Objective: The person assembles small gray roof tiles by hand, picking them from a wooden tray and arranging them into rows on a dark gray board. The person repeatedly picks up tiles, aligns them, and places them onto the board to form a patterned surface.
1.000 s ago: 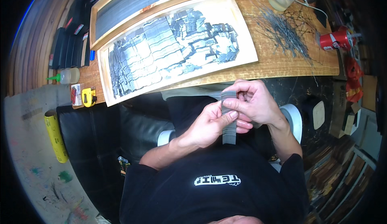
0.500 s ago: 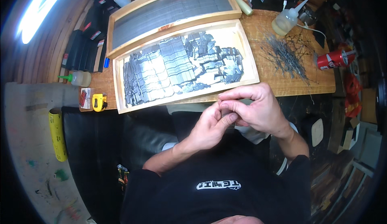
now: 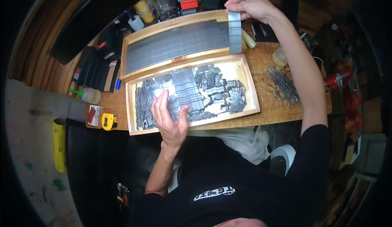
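Note:
Pinched by its top end in my right hand (image 3: 251,7) is a flat grey strip (image 3: 234,33) with crosswise lines. It hangs down across the right end of the far wooden tray (image 3: 179,59), which holds smooth grey strips (image 3: 175,43) laid side by side. My left hand (image 3: 171,123) is over the front edge of the near wooden tray (image 3: 252,88), fingers apart and holding nothing; whether its fingertips touch the pieces is unclear. Dark grey strips (image 3: 188,88) lie in rows in this tray, with broken bits (image 3: 236,98) toward its right side.
Thin dark wire-like pieces (image 3: 281,86) are heaped right of the trays, near a squeeze bottle (image 3: 279,57) and a red can (image 3: 332,83). A yellow tape measure (image 3: 108,121) and a green-tipped bottle (image 3: 90,95) are at left. Jars and boxes (image 3: 188,0) line the back.
My hands were together in front of the near tray and have parted. The right reached up to the far tray with the strip; the left moved over the near tray and opened. The view shifted.

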Available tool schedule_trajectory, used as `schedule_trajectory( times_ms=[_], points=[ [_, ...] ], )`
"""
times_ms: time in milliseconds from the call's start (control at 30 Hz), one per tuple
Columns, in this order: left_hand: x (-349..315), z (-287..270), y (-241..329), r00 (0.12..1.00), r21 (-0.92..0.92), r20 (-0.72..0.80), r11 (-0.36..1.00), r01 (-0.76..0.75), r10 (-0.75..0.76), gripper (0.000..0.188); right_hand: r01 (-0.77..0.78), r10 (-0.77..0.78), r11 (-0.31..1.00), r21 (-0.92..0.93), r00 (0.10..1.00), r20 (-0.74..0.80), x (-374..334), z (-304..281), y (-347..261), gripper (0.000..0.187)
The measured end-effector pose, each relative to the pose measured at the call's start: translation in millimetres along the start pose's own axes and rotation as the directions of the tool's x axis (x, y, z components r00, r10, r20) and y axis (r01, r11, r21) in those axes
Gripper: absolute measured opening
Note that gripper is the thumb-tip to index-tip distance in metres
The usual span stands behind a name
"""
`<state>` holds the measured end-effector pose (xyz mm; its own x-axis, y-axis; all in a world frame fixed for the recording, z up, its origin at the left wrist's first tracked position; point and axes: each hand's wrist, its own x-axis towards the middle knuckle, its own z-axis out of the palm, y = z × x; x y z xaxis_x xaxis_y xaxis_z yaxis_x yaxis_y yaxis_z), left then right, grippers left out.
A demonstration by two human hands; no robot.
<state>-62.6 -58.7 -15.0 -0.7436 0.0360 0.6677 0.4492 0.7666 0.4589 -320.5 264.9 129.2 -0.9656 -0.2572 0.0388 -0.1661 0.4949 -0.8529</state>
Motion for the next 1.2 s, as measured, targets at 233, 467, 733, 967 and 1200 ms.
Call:
schedule_trajectory(
  times_ms=[233, 467, 733, 967, 1200],
  points=[
    [6.5, 8.3, 16.4, 0.999, 0.124, 0.034, 0.992, 0.036, -0.041, 0.073, -0.199, 0.202, 0.979, -0.038, 0.968, 0.147, 80.4, 4.9, 39.4, 0.024],
    [7.9, 6.4, 17.4, 0.996, 0.137, 0.069, 0.99, 0.043, -0.053, 0.068, -0.295, 0.301, 0.954, -0.061, 0.932, 0.201, 95.8, 17.0, 53.8, 0.024],
    [9.0, 6.8, 16.7, 0.995, 0.134, 0.087, 0.99, 0.04, -0.052, 0.062, -0.323, 0.341, 0.938, -0.128, 0.926, 0.161, 96.4, 22.1, 61.7, 0.026],
    [10.6, 3.7, 19.2, 0.992, 0.128, 0.109, 0.99, 0.054, -0.069, 0.052, -0.311, 0.353, 0.893, -0.325, 0.932, 0.079, 95.0, 36.0, 39.0, 0.016],
    [11.4, 3.6, 20.1, 0.992, 0.11, 0.11, 0.992, 0.055, -0.067, 0.05, -0.282, 0.331, 0.825, -0.489, 0.944, 0.015, 109.2, 46.5, 42.8, 0.016]
  ],
)
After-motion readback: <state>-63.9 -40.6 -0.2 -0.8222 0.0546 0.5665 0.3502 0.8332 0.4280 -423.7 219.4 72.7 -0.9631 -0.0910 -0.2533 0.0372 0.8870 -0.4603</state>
